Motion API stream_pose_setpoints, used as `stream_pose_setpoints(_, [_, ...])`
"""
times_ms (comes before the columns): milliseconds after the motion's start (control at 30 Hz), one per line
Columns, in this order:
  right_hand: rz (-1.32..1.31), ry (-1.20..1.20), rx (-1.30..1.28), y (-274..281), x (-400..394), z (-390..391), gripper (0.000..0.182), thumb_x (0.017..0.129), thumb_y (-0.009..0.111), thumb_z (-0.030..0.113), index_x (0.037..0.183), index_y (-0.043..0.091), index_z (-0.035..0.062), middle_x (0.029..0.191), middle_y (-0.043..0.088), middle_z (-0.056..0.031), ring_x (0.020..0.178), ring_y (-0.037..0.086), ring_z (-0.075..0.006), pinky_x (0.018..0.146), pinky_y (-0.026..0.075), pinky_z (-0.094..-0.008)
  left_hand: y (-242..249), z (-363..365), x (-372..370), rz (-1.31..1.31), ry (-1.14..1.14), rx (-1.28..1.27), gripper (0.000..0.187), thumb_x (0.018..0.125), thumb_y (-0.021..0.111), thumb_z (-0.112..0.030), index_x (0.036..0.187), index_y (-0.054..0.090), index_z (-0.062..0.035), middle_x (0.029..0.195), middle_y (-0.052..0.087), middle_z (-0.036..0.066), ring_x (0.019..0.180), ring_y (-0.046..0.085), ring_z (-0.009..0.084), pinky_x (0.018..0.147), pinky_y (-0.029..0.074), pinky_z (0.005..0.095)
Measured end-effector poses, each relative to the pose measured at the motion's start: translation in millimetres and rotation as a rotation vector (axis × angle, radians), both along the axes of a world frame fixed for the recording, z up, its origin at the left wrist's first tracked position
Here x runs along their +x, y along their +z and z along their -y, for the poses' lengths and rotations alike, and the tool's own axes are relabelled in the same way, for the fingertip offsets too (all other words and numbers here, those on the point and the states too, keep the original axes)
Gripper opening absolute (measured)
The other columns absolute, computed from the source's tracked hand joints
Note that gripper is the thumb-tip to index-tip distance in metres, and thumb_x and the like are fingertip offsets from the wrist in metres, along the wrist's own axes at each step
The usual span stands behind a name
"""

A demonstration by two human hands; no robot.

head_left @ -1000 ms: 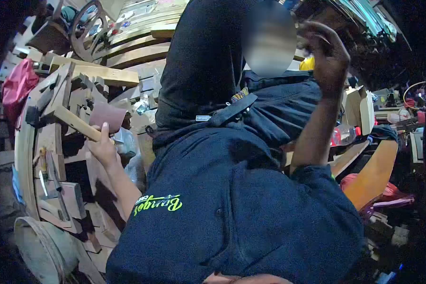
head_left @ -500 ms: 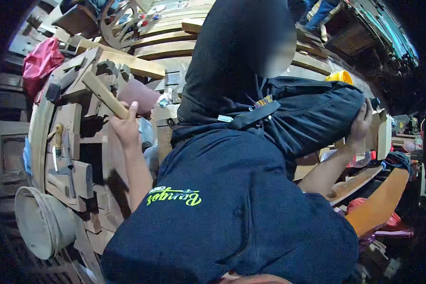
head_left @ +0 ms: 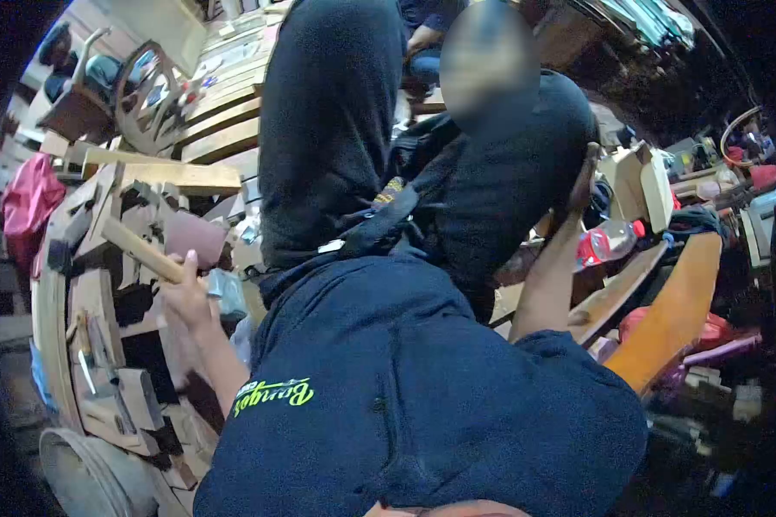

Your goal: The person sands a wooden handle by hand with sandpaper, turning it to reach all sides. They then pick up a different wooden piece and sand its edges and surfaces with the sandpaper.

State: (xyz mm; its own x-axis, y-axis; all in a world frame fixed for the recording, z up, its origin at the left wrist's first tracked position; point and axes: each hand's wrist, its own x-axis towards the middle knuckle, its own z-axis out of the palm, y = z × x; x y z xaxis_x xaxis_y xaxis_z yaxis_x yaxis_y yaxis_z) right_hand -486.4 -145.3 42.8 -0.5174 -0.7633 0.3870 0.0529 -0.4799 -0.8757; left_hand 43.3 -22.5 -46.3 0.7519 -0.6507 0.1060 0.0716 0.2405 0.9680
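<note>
In a crowded workshop, we clamp our left hand (head_left: pixel 190 297) on the wood (head_left: pixel 142 248), the pink sheet (head_left: pixel 195 239) just beside our thumb. Our right hand (head_left: pixel 585 179) rests against our knee (head_left: pixel 567 116), its fingers too dark to tell apart or together, above a bottle (head_left: pixel 609 242).

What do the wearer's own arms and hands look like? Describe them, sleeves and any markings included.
The left hand is ungloved, with no ring or watch visible. The right hand is too shadowed to tell. Both forearms are bare below a dark navy shirt with yellow-green lettering.
</note>
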Motion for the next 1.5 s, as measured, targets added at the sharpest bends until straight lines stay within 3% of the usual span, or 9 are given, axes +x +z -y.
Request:
stream_pose_setpoints(267, [0.631,0.341,0.151,-15,51,-29,0.057,0.096,0.038,0.043,0.135,0.039,0.001,0.136,0.043,-0.0144,0.127,0.039,-0.0258,0.107,0.027,-0.039,6,-2,-1,0.038,0.04,0.119,0.019,0.08,0.067,0.0,0.091,0.052,-0.0037,0.086,0.053,0.004,0.072,0.051,0.0116,0.064,0.043,0.0256])
stream_pose_setpoints(633, [0.785,0.377,0.271,-23,74,-41,0.062,0.094,0.04,0.045,0.133,0.039,-0.0025,0.136,0.043,-0.0147,0.128,0.037,-0.0257,0.108,0.024,-0.0388,6,-6,0,0.067,0.032,0.056,0.018,0.081,0.068,-0.001,0.089,0.052,-0.0051,0.081,0.051,0.001,0.067,0.049,0.0096,0.058,0.041,0.0247])
stream_pose_setpoints(700, [0.65,0.276,0.247,-16,72,-39,0.062,0.094,0.041,0.045,0.133,0.039,-0.0032,0.136,0.043,-0.0148,0.129,0.037,-0.0257,0.109,0.023,-0.0388,-2,-5,6,-0.01,0.037,0.052,0.018,0.081,0.068,-0.002,0.089,0.052,-0.005,0.081,0.051,0.001,0.069,0.049,0.01,0.06,0.041,0.0251])
stream_pose_setpoints(767, [0.139,0.198,-0.083,-14,61,-30,0.062,0.093,0.042,0.045,0.141,0.032,0.0063,0.143,0.034,-0.0142,0.131,0.035,-0.0284,0.11,0.022,-0.0422,-8,-6,10,-0.004,0.036,0.077,0.019,0.081,0.068,-0.002,0.089,0.052,-0.0048,0.082,0.051,0.001,0.07,0.049,0.0108,0.062,0.041,0.0258])
stream_pose_setpoints(833, [-0.752,-0.203,-0.366,14,77,-27,0.059,0.089,0.049,0.044,0.134,0.043,0.0061,0.147,0.028,-0.0154,0.137,0.025,-0.0312,0.112,0.014,-0.0464,-6,-5,8,0.032,0.053,0.063,0.019,0.08,0.068,-0.002,0.089,0.052,-0.0045,0.083,0.051,0.001,0.07,0.049,0.0112,0.064,0.041,0.0263])
stream_pose_setpoints(900, [-1.455,-0.31,-0.251,47,92,-43,0.058,0.087,0.053,0.043,0.131,0.047,0.006,0.145,0.031,-0.0168,0.138,0.022,-0.0308,0.113,0.012,-0.0457,1,-5,2,0.032,0.017,0.043,0.018,0.08,0.068,-0.002,0.089,0.053,-0.0046,0.083,0.051,0.001,0.072,0.049,0.0108,0.065,0.041,0.0257])
stream_pose_setpoints(1100, [-2.23,0.25,-0.157,13,138,-56,0.04,0.083,0.057,0.038,0.11,0.061,0.0085,0.122,0.055,-0.0105,0.129,0.039,-0.0243,0.114,0.008,-0.0472,-16,-4,13,0.116,-0.011,-0.034,0.017,0.082,0.065,0.0,0.09,0.052,-0.0052,0.083,0.049,0.0,0.072,0.047,0.0094,0.065,0.039,0.0241])
stream_pose_setpoints(1267, [-2.092,0.312,-0.221,30,115,-54,0.041,0.083,0.057,0.038,0.113,0.061,0.0111,0.126,0.053,-0.0081,0.13,0.038,-0.0224,0.114,0.011,-0.0458,-18,-9,15,0.034,0.044,0.067,0.016,0.082,0.064,0.0,0.09,0.052,-0.0058,0.083,0.05,0.001,0.071,0.047,0.0093,0.062,0.039,0.0241])
stream_pose_setpoints(1500, [-1.647,-0.383,-0.175,94,40,-4,0.043,0.084,0.057,0.03,0.126,0.054,0.0204,0.137,0.044,-0.0101,0.132,0.036,-0.0267,0.109,0.019,-0.0519,-13,-11,18,0.045,0.127,0.082,0.014,0.082,0.066,-0.001,0.089,0.054,-0.0045,0.08,0.051,0.001,0.067,0.048,0.009,0.056,0.038,0.024])
